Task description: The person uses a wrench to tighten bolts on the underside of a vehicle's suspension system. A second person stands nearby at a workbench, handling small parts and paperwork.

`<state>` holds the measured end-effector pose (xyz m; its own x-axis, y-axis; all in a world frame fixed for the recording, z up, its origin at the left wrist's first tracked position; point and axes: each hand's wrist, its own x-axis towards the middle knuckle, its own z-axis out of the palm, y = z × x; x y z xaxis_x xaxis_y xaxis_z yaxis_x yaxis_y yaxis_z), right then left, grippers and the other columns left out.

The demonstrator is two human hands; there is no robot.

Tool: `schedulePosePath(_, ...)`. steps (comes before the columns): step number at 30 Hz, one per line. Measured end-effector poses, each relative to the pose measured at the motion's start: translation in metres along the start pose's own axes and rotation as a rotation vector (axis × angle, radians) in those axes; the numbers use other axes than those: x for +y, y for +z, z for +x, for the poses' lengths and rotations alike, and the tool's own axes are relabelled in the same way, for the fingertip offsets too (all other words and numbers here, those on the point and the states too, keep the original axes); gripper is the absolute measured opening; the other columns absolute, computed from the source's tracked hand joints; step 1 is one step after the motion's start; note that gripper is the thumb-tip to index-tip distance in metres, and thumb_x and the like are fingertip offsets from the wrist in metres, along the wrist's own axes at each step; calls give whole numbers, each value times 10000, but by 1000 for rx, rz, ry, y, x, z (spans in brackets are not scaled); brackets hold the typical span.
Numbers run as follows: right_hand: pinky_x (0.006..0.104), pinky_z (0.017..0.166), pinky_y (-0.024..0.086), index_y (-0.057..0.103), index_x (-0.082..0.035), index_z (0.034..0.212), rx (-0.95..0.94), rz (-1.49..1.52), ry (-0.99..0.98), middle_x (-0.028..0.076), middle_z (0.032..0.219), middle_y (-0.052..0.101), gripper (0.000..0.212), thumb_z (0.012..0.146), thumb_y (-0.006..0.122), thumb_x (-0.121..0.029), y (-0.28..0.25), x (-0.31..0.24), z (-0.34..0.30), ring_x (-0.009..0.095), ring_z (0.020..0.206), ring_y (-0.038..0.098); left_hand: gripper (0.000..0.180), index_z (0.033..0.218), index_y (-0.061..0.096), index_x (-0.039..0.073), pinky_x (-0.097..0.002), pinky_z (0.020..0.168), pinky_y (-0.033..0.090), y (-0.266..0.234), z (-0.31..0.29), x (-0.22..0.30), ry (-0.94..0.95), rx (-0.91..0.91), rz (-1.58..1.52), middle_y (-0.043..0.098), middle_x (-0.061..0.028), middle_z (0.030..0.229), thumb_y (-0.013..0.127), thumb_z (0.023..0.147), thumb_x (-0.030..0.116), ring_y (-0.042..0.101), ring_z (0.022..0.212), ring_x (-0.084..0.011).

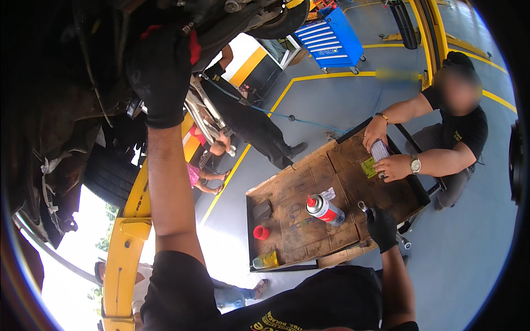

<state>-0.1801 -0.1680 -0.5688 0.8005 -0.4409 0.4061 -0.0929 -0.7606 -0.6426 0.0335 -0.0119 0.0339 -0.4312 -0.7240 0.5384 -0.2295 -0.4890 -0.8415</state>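
Observation:
Raised at the upper left, my left hand (160,77) in a black glove is up against the dark underside of a vehicle (66,66). Red material shows beside its fingers, which are too dark and hidden to read. Lower right, my right hand (382,227), also gloved in black, is closed around a metal wrench (406,242); one end pokes out on each side of the fist. This hand is over the near right edge of a cart topped with stained cardboard (298,237). On the cardboard stands a red and white spray can (326,209).
On the cart are a red cap (261,232) and a yellowish cup (266,259). A co-worker (458,121) crouches at its right, hands on a small card. Another person in dark trousers (243,116) stands beyond. A yellow lift post (128,254) rises left; a blue tool cabinet (331,41) stands behind.

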Motion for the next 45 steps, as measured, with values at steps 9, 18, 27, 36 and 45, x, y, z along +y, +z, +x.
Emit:
schedulePosePath(9, 490, 616, 541, 672, -103, 918, -183, 140, -36, 146, 777, 695, 159, 970, 655, -253, -14, 5, 4, 370, 692, 690, 296, 1072, 759, 99, -384, 715, 577, -15, 9, -3, 0, -247, 267, 736, -108, 947, 842, 795, 163, 724, 809, -303)
schedulePosePath(18, 478, 594, 539, 692, -101, 912, -242, 185, -57, 139, 741, 687, 179, 981, 662, -263, -15, 10, 7, 366, 662, 686, 344, 1121, 744, 90, -362, 710, 581, -15, 10, -1, 27, -193, 192, 749, -103, 947, 849, 811, 198, 737, 802, -281)
schedulePosePath(27, 476, 591, 539, 683, -113, 894, -227, 152, -89, 132, 734, 686, 193, 989, 650, -277, -15, 11, 6, 358, 651, 683, 264, 1049, 777, 134, -389, 828, 584, -16, 11, 24, -212, -236, 93, 746, -104, 1013, 834, 792, 148, 721, 912, -291)
schedulePosePath(36, 484, 602, 541, 674, -106, 878, -230, 188, -62, 147, 731, 679, 201, 990, 641, -269, -10, 13, 5, 373, 668, 682, 307, 1029, 777, 115, -378, 859, 579, -23, 16, 26, -228, -162, 76, 748, -103, 1018, 890, 749, 168, 723, 937, -304)
schedulePosePath(45, 488, 602, 543, 661, -108, 867, -236, 184, -54, 151, 732, 679, 220, 1001, 626, -279, -12, 12, 5, 376, 668, 684, 315, 1073, 761, 76, -331, 759, 575, -25, 20, 26, -104, -162, 106, 753, -100, 934, 868, 784, 141, 743, 808, -244)
